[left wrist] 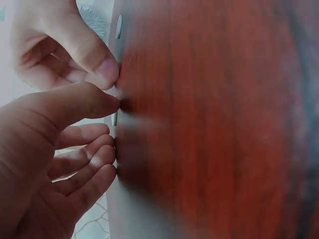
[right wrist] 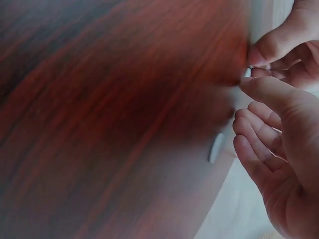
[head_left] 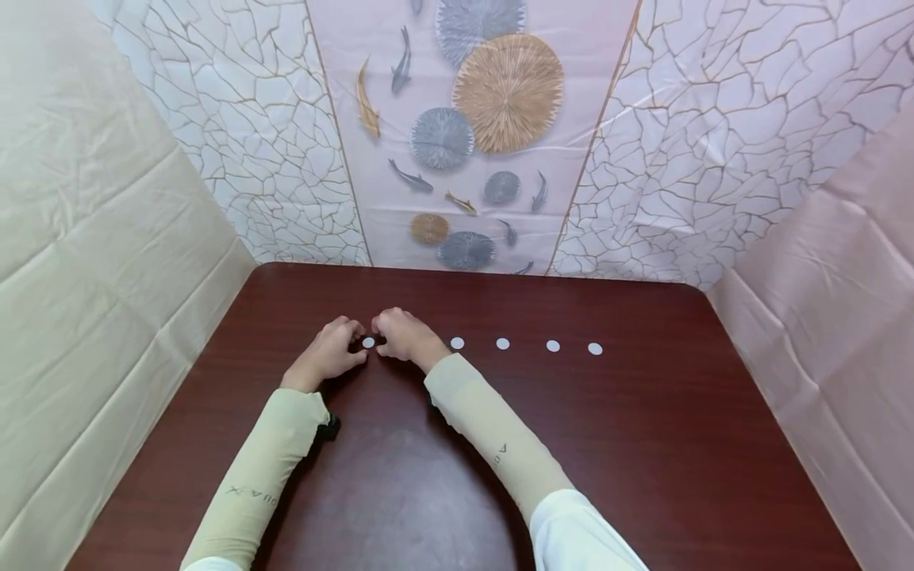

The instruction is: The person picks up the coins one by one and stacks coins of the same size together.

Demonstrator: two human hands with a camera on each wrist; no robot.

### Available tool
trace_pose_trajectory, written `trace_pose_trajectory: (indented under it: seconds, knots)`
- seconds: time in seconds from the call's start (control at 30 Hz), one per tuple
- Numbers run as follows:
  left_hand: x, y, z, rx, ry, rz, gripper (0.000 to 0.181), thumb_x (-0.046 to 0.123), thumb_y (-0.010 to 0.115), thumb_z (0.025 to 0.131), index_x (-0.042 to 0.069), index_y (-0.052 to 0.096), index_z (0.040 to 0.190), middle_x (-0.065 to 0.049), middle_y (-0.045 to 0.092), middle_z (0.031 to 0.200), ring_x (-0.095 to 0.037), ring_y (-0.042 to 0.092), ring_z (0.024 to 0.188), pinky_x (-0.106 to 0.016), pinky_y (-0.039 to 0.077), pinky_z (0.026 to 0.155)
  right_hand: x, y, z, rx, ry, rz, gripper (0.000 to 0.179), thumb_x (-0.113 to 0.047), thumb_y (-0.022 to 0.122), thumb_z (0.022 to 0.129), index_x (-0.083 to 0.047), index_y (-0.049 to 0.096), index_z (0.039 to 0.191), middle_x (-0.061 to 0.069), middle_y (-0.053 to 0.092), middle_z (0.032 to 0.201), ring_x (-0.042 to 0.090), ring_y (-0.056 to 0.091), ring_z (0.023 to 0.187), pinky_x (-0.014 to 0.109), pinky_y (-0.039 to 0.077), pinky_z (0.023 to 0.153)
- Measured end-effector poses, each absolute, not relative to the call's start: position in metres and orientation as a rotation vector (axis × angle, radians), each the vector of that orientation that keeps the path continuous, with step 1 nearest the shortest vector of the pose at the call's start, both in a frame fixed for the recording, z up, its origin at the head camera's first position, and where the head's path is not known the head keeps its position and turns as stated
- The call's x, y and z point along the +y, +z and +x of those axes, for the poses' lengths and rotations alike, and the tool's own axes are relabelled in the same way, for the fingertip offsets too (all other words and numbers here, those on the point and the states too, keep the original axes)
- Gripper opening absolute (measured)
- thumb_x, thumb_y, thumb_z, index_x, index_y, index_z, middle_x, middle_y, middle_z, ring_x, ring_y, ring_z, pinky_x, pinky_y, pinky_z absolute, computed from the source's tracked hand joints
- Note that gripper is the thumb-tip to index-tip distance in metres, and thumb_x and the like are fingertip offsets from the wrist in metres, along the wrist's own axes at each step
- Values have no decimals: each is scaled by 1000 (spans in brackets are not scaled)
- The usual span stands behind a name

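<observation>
Both hands rest at the left end of a row of small flat white discs on a dark red-brown table. One disc [head_left: 368, 342] lies between my left hand [head_left: 328, 353] and my right hand [head_left: 407, 336]. Loosely bent, the fingers of each hand reach down to the tabletop beside it. In the left wrist view the disc [left wrist: 114, 118] shows edge-on just past the left thumb. The right wrist view has the same disc [right wrist: 247, 73] near both thumb tips. Whether any fingertip touches it cannot be made out.
More white discs continue rightward in a spaced line: one beside the right wrist [head_left: 457, 342], then others [head_left: 503, 343], [head_left: 553, 346], [head_left: 595, 349]. Patterned cloth [head_left: 443, 139] hangs behind the table [head_left: 643, 444], and pale cloth walls [head_left: 93, 262] flank it.
</observation>
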State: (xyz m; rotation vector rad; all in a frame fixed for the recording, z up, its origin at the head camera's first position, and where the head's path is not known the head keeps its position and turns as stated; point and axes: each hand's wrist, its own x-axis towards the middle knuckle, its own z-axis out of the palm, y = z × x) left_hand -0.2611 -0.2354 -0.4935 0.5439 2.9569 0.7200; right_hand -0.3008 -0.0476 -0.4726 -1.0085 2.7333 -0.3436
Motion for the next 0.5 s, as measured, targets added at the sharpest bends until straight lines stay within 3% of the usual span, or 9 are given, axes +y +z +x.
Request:
trace_pose_trajectory:
  seconds: [0.23, 0.5]
  knots:
    - [-234, -491, -268, 2932, 690, 555, 26, 11, 73, 96, -4, 70, 117, -17, 65, 109, -29, 63, 100, -48, 56, 90, -54, -476, -307, 2733, -303, -1067, 9, -19, 72, 101, -13, 75, 106, 2, 71, 106, 16, 63, 100, 29, 53, 88]
    - [-234, -488, -272, 2896, 691, 505, 20, 9, 72, 97, -1, 73, 115, -17, 71, 111, -30, 69, 103, -46, 59, 90, -63, -474, -309, 2686, -310, -1055, 9, -16, 69, 103, -13, 76, 97, 1, 72, 107, 14, 63, 95, 27, 52, 83]
